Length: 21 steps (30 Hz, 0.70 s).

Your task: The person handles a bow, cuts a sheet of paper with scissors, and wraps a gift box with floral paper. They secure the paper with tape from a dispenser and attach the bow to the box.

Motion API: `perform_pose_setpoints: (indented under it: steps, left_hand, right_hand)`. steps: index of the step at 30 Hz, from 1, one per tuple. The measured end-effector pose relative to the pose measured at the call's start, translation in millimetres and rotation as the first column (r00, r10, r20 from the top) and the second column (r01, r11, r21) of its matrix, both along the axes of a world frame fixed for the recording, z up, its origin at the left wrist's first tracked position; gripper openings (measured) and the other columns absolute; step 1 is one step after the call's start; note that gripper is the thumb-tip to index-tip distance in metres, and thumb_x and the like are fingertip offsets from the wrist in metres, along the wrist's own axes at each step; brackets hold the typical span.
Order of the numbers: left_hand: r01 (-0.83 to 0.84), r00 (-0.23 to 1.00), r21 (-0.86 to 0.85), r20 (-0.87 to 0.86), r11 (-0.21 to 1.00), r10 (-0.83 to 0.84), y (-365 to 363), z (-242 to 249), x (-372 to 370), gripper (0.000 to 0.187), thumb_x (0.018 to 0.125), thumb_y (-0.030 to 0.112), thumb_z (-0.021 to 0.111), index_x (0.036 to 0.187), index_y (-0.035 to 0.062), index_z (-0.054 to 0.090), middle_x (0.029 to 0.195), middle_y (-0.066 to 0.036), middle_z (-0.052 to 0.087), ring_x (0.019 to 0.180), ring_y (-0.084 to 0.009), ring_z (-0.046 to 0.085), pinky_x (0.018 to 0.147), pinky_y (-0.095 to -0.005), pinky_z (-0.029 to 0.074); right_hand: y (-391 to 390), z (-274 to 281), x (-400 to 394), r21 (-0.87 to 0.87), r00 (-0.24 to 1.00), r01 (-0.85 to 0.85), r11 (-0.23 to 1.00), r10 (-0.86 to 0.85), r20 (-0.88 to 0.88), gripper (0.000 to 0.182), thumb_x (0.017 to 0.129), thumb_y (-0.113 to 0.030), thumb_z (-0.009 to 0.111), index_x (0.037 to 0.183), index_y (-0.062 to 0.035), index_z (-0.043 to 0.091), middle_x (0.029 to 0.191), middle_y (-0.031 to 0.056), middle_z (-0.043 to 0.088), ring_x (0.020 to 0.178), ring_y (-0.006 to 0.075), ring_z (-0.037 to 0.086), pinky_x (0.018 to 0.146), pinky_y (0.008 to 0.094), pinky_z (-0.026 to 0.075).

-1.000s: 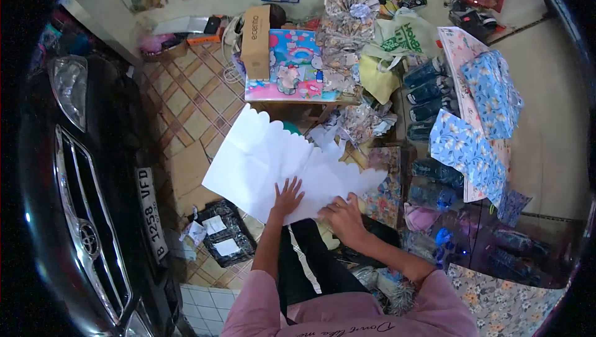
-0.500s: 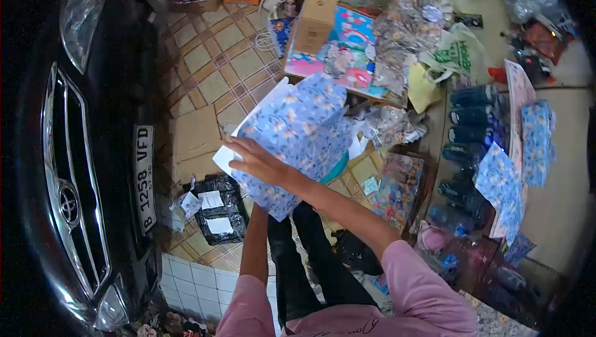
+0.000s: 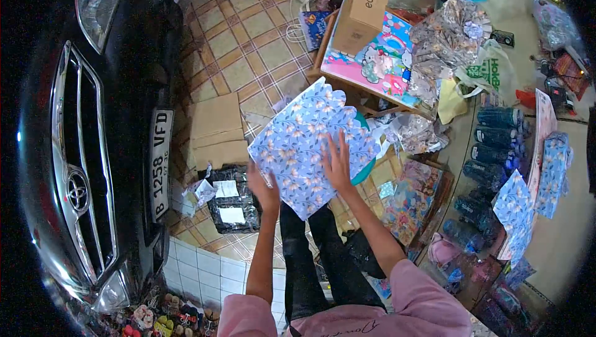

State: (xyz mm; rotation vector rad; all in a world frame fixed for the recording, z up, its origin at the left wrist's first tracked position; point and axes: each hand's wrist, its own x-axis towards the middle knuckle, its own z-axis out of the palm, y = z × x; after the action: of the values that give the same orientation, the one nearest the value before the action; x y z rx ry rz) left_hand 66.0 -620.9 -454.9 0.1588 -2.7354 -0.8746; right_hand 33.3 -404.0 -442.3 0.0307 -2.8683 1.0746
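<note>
A blue floral wrapping paper stack (image 3: 295, 144) lies flat over the knees, its upper right edge curling in rounded folds and its left edge showing white. My right hand (image 3: 337, 162) rests on top of it with fingers spread. At the paper's lower left edge is my left hand (image 3: 264, 189), a little blurred, thumb apart from the fingers. A round teal thing (image 3: 363, 173) peeks out from under the paper's right side.
A black parked car (image 3: 118, 150) fills the left side. Ahead, a brown carton (image 3: 361, 11) stands on a small colourful table (image 3: 347, 63). Several dark bottles (image 3: 487, 152) line the right. A black wrapped parcel (image 3: 233, 203) and flattened cardboard (image 3: 216, 119) lie on the floor.
The paper was tilted and bent, with my right hand at its left edge. Now it lies flatter, my right hand is on its middle, and my left hand has come out from beneath.
</note>
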Motion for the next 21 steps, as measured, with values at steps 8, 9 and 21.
perform_pose_setpoints:
  steps: [8, 9, 21]
  left_hand:
    - [0.558, 0.812, -0.142, 0.296, 0.817, -0.503, 77, -54, -4, 0.062, 0.084, 0.034, 0.057, 0.138, 0.0149, 0.034, 0.145, -0.015, 0.024, 0.133, -0.0350, 0.024, 0.106, -0.0529, 0.019]
    - [0.530, 0.832, -0.148, 0.283, 0.835, -0.477, 78, -52, -3, 0.063, 0.083, 0.036, 0.058, 0.138, 0.0160, 0.034, 0.145, -0.014, 0.024, 0.133, -0.0348, 0.024, 0.106, -0.0537, 0.019]
    - [-0.273, 0.912, 0.711, 0.405, 0.649, -0.060, -9, -55, 62, 0.010, 0.083, 0.008, 0.062, 0.088, 0.0028, 0.055, 0.068, 0.001, 0.052, 0.058, -0.0059, 0.042, 0.049, -0.0247, 0.035]
  right_hand:
    - [19, -47, -31, 0.318, 0.979, -0.204, 0.926, 0.196, 0.058, 0.051, 0.089, -0.032, 0.048, 0.138, -0.0262, 0.035, 0.146, 0.0134, 0.024, 0.133, 0.0327, 0.026, 0.106, 0.0525, 0.019]
    - [18, -48, -31, 0.324, 0.982, -0.190, 0.927, 0.185, 0.048, 0.051, 0.089, -0.033, 0.048, 0.138, -0.0269, 0.035, 0.146, 0.0127, 0.025, 0.132, 0.0322, 0.026, 0.106, 0.0523, 0.019]
    - [9, -16, -20, 0.219, 0.974, -0.068, 0.973, 0.017, 0.228, 0.078, 0.078, -0.030, 0.062, 0.143, -0.0279, 0.019, 0.148, 0.0176, 0.012, 0.134, 0.0388, 0.019, 0.102, 0.0616, 0.019]
